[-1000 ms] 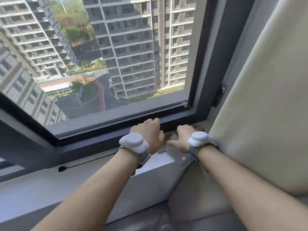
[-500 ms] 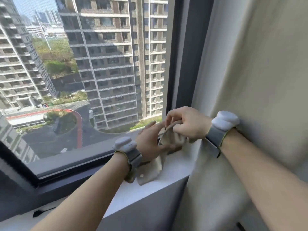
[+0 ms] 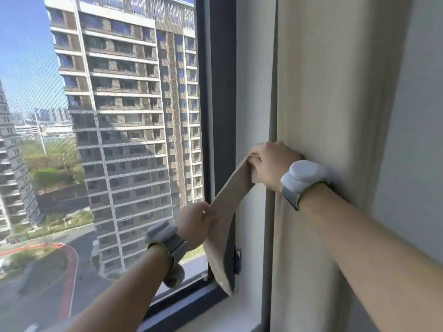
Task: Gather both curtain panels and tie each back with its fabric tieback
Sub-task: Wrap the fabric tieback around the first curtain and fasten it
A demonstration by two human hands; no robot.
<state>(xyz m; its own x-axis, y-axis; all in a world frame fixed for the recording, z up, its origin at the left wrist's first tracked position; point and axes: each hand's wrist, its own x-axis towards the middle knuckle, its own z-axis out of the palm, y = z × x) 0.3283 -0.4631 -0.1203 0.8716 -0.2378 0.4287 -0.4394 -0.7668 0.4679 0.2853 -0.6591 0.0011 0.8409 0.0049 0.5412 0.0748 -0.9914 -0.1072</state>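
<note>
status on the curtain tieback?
Right hand grips tieback top end, against curtain panel. Left hand grips it midway. Not wrapped yet. Nothing in the way.

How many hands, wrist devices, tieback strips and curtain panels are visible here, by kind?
Bare hands: 2, left and right
White wrist-worn devices: 2
Beige fabric tieback strip: 1
Cream curtain panel: 1
Total: 6

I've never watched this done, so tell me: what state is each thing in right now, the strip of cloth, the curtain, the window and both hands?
Tieback: stretched between both hands, not yet round the curtain.
Curtain: hanging straight, untied.
Window: shut.
Left hand: gripping the tieback.
Right hand: gripping the tieback's upper end, against the curtain.
</note>
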